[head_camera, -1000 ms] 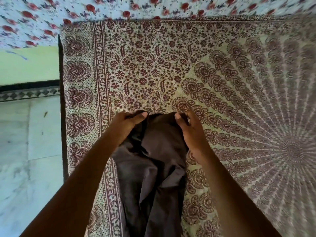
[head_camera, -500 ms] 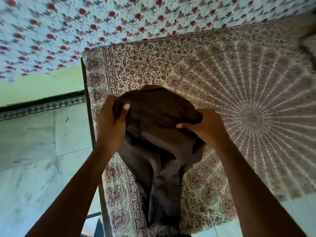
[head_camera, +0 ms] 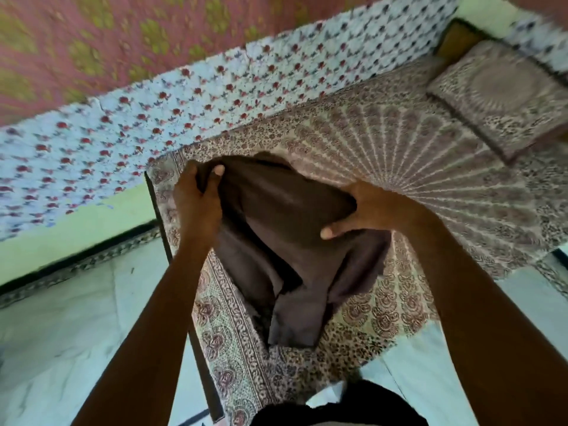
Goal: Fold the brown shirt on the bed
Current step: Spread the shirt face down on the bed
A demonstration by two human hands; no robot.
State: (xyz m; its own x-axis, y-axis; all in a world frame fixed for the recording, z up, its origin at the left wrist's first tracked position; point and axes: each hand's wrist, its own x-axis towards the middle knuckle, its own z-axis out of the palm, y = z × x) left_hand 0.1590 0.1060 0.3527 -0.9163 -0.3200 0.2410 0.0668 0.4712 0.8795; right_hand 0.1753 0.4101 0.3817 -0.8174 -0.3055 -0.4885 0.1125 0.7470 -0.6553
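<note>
The brown shirt [head_camera: 285, 229] hangs in the air above the near corner of the bed [head_camera: 415, 179]. Its lower part droops down in loose folds, the bottom hem reaching the patterned bedspread. My left hand [head_camera: 196, 201] grips the shirt's upper left edge, thumb on top of the cloth. On the upper right edge my right hand [head_camera: 365, 210] holds it, fingers curled under the fabric and thumb pointing left. The top of the shirt bulges between the two hands.
A pillow [head_camera: 504, 96] in the same mandala print lies at the far right of the bed. A floral cloth [head_camera: 184, 96] covers the wall behind. The bed's dark left edge [head_camera: 159, 222] borders a marble floor [head_camera: 61, 333].
Both hands have lifted the shirt up off the bedspread and pulled it toward me. The view has tilted up, so the pillow and the wall now show.
</note>
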